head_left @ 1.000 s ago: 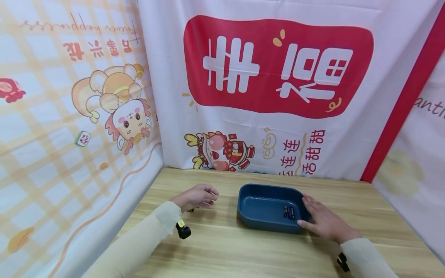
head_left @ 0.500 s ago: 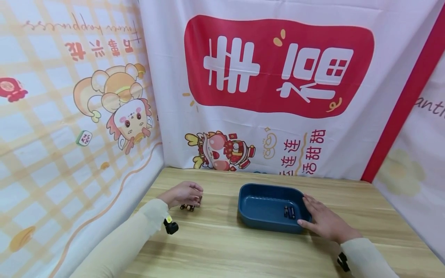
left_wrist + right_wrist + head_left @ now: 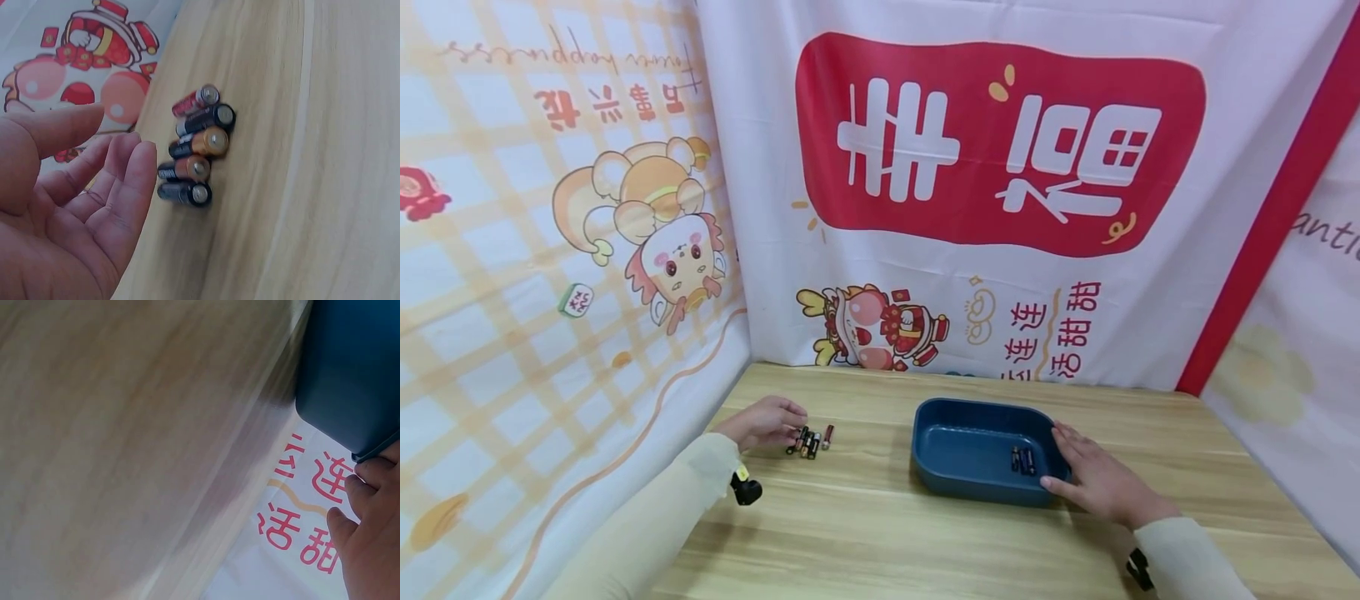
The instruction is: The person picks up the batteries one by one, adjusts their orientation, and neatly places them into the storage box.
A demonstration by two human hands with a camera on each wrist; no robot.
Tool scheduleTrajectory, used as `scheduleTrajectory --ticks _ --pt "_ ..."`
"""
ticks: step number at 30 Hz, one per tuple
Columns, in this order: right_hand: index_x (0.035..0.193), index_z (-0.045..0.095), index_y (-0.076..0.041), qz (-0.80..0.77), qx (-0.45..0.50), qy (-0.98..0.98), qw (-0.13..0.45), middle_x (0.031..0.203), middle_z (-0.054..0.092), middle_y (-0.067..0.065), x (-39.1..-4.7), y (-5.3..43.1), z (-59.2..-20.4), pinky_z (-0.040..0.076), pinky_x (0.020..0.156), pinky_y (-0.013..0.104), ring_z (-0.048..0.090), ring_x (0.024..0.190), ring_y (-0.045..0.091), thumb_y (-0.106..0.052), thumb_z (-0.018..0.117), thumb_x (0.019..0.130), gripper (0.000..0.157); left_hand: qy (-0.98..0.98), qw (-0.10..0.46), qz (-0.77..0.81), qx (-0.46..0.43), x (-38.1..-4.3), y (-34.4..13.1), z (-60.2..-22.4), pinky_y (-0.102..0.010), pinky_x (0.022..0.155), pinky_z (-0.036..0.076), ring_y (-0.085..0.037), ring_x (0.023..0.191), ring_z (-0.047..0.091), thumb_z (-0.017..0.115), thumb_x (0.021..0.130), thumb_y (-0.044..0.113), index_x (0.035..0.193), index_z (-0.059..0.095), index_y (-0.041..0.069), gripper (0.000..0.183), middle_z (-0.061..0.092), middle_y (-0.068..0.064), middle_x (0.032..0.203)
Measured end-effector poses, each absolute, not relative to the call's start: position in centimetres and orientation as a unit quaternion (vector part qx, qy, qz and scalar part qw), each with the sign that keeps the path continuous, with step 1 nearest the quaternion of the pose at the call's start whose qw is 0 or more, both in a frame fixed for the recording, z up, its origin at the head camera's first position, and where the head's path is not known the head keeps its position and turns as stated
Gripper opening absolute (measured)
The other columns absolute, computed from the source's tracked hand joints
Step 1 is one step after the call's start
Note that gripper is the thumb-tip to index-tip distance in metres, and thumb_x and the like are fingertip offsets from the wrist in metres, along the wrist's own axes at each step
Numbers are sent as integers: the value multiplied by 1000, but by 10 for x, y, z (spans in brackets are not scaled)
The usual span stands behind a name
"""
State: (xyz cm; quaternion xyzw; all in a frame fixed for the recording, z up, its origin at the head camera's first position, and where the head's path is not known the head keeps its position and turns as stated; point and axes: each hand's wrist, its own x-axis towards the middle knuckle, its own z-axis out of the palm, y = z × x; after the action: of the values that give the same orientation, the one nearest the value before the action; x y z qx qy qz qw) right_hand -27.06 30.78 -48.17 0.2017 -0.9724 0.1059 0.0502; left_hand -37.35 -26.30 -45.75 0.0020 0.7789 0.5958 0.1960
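Several AA-size batteries point(image 3: 808, 444) lie side by side on the table at the left, a red one point(image 3: 828, 436) at the right end of the row. My left hand point(image 3: 769, 422) hovers just left of them, fingers loosely bent and holding nothing. From the left wrist view, a gold-and-black battery point(image 3: 199, 144) is in the middle of the row, beyond the fingertips point(image 3: 142, 156). A dark blue plastic box point(image 3: 977, 483) has several dark batteries point(image 3: 1022, 460) in its right part. My right hand point(image 3: 1101, 475) holds the box's right end, thumb over the rim.
The wooden table point(image 3: 880, 542) ends at a white printed cloth point(image 3: 970, 317) hanging behind it. Another printed cloth point(image 3: 587, 375) hangs along the left side. Small black cameras are strapped at both wrists.
My left hand has moved left from beside the box to the row of batteries. The red battery now shows on the table, apart from the hand. The right hand and box have stayed put.
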Motion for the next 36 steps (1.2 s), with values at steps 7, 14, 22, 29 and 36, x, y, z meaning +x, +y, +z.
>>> scheduleTrajectory --ticks 7,14,22,29,36 --pt "148 29 6 113 202 -972 47 156 24 21 -271 308 -482 22 113 58 22 141 41 -64 49 92 92 783 188 594 4 -377 -284 -472 -37 79 59 -24 85 66 63 92 4 124 50 -12 38 64 -20 101" --pt "148 29 6 113 202 -972 48 156 23 20 -272 308 -483 22 113 57 21 142 40 -64 49 93 92 775 198 600 -34 -380 -290 -481 -35 73 60 -20 75 65 62 91 -1 122 49 -11 35 65 -18 94" --pt "149 27 5 113 197 -973 45 157 22 20 -273 309 -485 22 113 57 21 142 41 -65 48 92 93 789 194 581 -47 -379 -286 -486 -35 69 60 -21 74 66 65 89 0 118 50 -10 34 67 -16 87" --pt "150 27 5 118 197 -972 49 158 21 19 -276 312 -491 22 113 57 21 142 40 -64 50 92 93 821 179 538 -63 -383 -277 -488 -31 62 59 -17 69 62 70 86 2 105 58 -2 23 65 -8 83" --pt "149 27 6 120 196 -972 48 157 21 20 -274 310 -488 23 112 59 22 141 42 -65 49 92 94 838 176 514 -55 -380 -271 -485 -32 62 58 -18 69 59 70 83 -3 102 60 -5 22 65 -9 82"
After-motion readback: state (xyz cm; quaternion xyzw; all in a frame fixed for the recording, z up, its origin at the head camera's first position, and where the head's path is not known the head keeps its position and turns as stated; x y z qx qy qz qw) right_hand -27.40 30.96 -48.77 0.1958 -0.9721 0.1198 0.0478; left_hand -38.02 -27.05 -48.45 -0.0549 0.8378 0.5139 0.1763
